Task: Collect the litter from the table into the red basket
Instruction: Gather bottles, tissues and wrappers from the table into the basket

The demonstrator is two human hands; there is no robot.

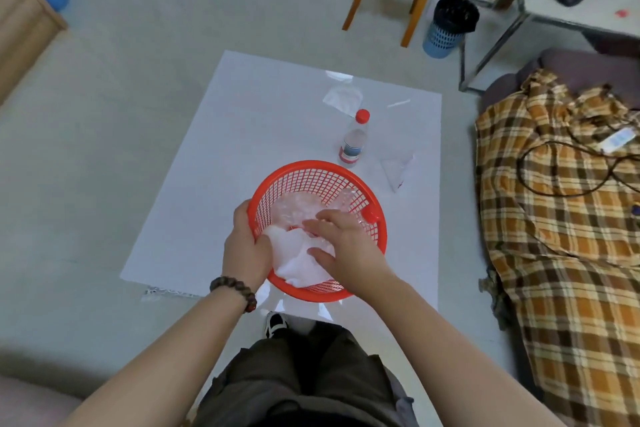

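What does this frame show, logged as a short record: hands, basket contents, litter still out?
left hand: grips the near-left rim of the red basket
right hand: open, pressing white tissue down inside the basket
basket contents: tissue, clear crumpled plastic, a red-capped item
litter still on table: upright bottle, clear wrapper, clear bag, thin clear strip
task status: unfinished

Left hand (246,246) curled in grip; right hand (343,246) fingers spread, palm down.
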